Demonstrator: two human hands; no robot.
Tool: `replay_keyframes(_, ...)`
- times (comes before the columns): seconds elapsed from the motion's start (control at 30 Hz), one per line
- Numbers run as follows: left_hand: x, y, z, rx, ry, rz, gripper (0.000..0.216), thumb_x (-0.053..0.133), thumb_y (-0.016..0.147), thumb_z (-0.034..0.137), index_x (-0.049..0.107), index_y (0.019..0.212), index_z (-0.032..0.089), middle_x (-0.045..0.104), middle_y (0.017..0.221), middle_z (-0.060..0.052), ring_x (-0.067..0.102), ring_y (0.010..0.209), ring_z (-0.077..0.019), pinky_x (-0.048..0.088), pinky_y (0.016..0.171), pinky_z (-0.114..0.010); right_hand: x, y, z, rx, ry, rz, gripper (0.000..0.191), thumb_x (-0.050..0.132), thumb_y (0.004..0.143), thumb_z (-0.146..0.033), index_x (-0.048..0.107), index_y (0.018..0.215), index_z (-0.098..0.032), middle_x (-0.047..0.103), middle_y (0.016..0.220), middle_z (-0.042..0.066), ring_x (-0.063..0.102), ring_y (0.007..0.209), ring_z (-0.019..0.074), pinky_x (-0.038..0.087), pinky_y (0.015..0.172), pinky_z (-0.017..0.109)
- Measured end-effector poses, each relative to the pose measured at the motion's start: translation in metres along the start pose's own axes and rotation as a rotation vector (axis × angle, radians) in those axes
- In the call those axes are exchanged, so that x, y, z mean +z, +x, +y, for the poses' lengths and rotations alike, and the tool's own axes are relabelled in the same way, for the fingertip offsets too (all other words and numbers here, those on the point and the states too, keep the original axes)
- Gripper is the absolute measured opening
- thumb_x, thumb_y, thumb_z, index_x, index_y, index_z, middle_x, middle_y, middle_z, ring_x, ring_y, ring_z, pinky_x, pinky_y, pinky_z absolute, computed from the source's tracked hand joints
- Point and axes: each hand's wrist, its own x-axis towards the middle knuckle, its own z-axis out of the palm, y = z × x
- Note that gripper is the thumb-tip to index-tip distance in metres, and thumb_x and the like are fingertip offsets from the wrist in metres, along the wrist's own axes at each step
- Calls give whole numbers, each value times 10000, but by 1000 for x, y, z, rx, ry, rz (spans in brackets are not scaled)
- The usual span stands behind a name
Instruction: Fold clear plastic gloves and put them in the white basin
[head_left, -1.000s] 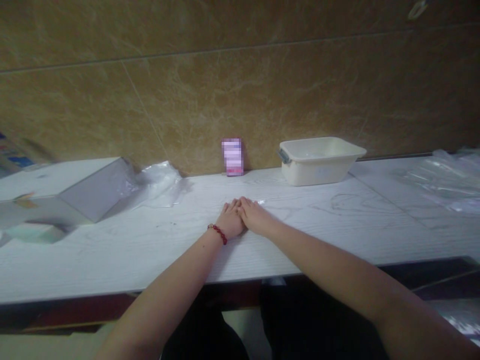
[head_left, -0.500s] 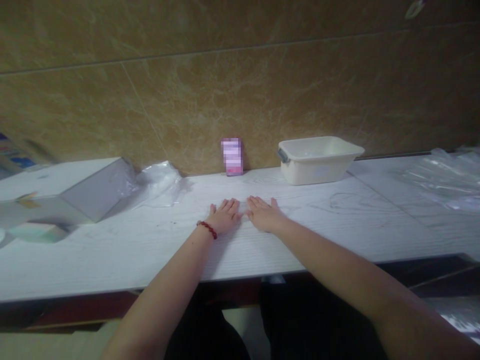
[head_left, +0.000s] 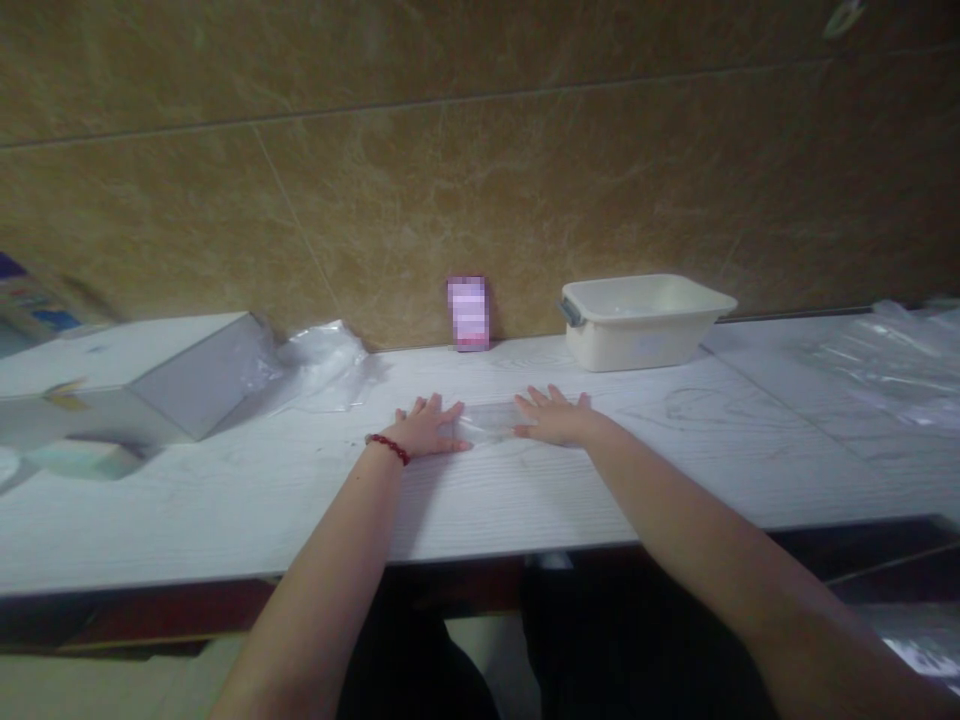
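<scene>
A small clear plastic bag (head_left: 489, 424) lies flat on the white wood-grain table (head_left: 517, 500). My left hand (head_left: 429, 428), with a red bead bracelet (head_left: 390, 448) at its wrist, rests palm down on the bag's left end, fingers spread. On the right end lies my right hand (head_left: 553, 417), also flat with its fingers apart. Between the two hands the middle of the bag shows; its ends are hidden under them.
Against the tiled wall leans a phone (head_left: 470, 315) with a blurred screen. A cream plastic basin (head_left: 637, 335) stands right of it. To the left are a white box (head_left: 127, 370), crumpled clear plastic (head_left: 322, 365) and a pale green block (head_left: 88, 458). More clear plastic (head_left: 900, 360) lies far right.
My hands have slid apart, the left one leftward and the right one rightward, their fingers spreading. The clear bag now shows between them.
</scene>
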Motion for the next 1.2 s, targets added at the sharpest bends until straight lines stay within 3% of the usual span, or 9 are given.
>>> replay_keyframes(0.13,-1,-1,-1,5,-28,6,806,397,567,680,190,1257,318,77,1348,-131,49,1187,-390,111,844,-595,-5,-1,3,18,-2,-5,696,386,635,-632,171,1247,-379,41,1360,-13,-12,1200,337,65,831,633)
replay_keyframes(0.23,-2,-3,-2,8,-39,23,805,432,554,666,215,1249,322,112,1343,-126,62,1189,-381,115,850,-587,-8,-1,4,21,22,91,658,490,584,-600,333,1183,-378,118,1352,8,52,1191,354,95,814,634)
replay_keyframes(0.33,-1,0,-4,19,-78,95,701,439,588,631,319,1205,320,223,1313,-107,160,1174,-359,147,853,-571,-9,3,5,60,110,223,403,492,646,-512,528,1004,-331,329,1267,28,259,1134,310,171,815,591)
replay_keyframes(0.47,3,12,-6,-13,-205,281,419,347,743,491,527,1030,246,460,1145,-75,367,1074,-240,254,889,-413,-8,8,5,79,201,346,220,436,731,-376,594,828,-257,548,1005,31,452,952,199,281,812,451)
replay_keyframes(0.6,8,25,-5,-89,-227,405,310,428,726,408,588,900,206,537,1025,-59,430,998,-196,305,864,-319,-6,11,3,120,181,412,211,469,702,-374,604,798,-244,563,935,44,467,912,198,318,773,381)
replay_keyframes(0.83,11,35,-6,-144,-177,437,261,474,674,397,623,754,198,536,1008,-49,442,984,-207,320,837,-310,-5,13,0,127,149,416,184,478,689,-339,609,793,-263,548,958,36,453,929,222,307,774,402)
replay_keyframes(0.97,12,36,-7,-17,-252,469,217,450,695,322,589,705,156,575,904,-76,487,909,-197,343,804,-302,-4,13,-3,70,168,444,222,461,709,-361,599,843,-249,551,976,31,449,941,208,302,800,379)
replay_keyframes(1.1,12,32,-3,163,-591,499,189,368,756,309,481,773,158,598,855,-63,534,783,-141,394,701,-263,-3,15,-5,-116,199,493,329,463,706,-415,565,943,-212,556,998,32,451,951,175,304,831,311)
replay_keyframes(1.2,13,30,2,180,-755,514,193,322,781,331,420,816,168,610,798,-46,545,706,-123,409,639,-255,-4,16,-6,-198,182,471,325,473,699,-421,579,914,-202,556,1001,31,452,958,165,297,845,285)
